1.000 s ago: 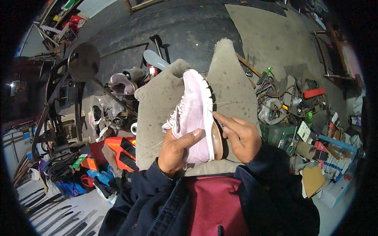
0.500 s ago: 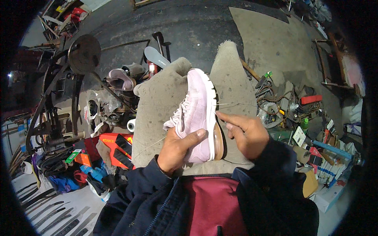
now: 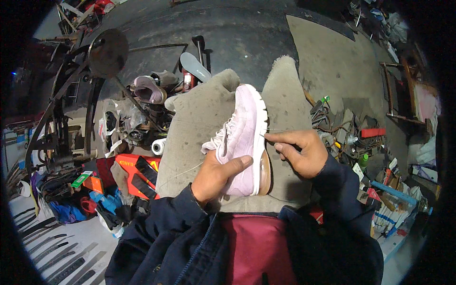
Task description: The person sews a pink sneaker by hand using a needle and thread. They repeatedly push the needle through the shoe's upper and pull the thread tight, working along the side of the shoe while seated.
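My left hand grips the pale pink sneaker from the left, thumb pressed on its side near the heel. The shoe lies lengthwise, toe away from me, white sole turned rightward, on a stained grey cloth over my lap. My right hand is at the sole's right edge, index finger reaching to it and thumb just below, the other fingers curled; anything small between the fingertips is too fine to make out. A thin thread trails left from the shoe, and another fine strand runs rightward near the sole.
A second pink shoe and a grey insole lie beyond the cloth at left. A dark metal machine stands far left, above a red-orange box and piled materials. Tools, wires and a red item crowd the right side.
The shoe, both hands and the cloth sit slightly farther right in the view. My right index finger stays at the sole, now lying a little flatter.
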A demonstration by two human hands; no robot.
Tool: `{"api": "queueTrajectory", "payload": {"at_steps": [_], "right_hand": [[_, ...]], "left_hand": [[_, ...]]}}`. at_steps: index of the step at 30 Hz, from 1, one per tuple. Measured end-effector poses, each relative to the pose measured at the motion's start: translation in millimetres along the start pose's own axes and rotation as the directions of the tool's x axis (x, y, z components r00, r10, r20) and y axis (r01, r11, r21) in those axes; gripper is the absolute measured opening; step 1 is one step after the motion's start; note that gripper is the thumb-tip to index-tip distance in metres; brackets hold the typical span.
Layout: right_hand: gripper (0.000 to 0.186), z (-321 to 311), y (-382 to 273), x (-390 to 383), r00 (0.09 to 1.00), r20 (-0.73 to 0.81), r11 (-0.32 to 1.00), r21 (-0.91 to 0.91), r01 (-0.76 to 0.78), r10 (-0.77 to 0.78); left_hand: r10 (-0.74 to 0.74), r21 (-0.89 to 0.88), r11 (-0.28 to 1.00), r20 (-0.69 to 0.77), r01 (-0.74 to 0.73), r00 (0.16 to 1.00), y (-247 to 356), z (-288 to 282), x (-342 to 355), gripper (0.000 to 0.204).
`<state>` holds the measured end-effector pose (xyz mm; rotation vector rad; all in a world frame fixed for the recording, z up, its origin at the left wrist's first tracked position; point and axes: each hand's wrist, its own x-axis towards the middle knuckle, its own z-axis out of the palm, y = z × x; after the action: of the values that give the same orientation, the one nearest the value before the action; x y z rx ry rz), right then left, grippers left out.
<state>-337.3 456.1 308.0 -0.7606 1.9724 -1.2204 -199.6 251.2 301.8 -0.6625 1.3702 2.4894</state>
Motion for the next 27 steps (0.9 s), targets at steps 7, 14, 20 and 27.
{"api": "queueTrajectory", "payload": {"at_steps": [7, 14, 20, 27], "right_hand": [[0.028, -7.0, 6.6, 2.0, 0.999, 0.037, 0.996, 0.084, -0.024, 0.021], [0.024, -17.4, -3.2, 14.4, 0.974, 0.132, 0.976, 0.095, -0.198, 0.185], [0.020, -20.8, -7.8, 22.6, 0.948, 0.194, 0.953, 0.118, -0.279, 0.254], [0.020, -13.9, 6.3, 31.5, 0.977, 0.186, 0.993, 0.020, -0.114, 0.108]], "left_hand": [[0.006, -0.086, 0.996, -0.001, -0.006, 1.000, -0.4, -1.2, -2.4, 0.050], [0.104, 0.099, 0.989, 0.023, -0.106, 0.994, -8.1, -5.2, -0.8, 0.050], [0.071, 0.353, 0.933, -0.005, -0.065, 0.997, -10.2, -10.4, 1.0, 0.050], [-0.072, 0.331, 0.940, -0.047, 0.084, 0.996, 4.2, -10.3, 3.4, 0.051]]}}
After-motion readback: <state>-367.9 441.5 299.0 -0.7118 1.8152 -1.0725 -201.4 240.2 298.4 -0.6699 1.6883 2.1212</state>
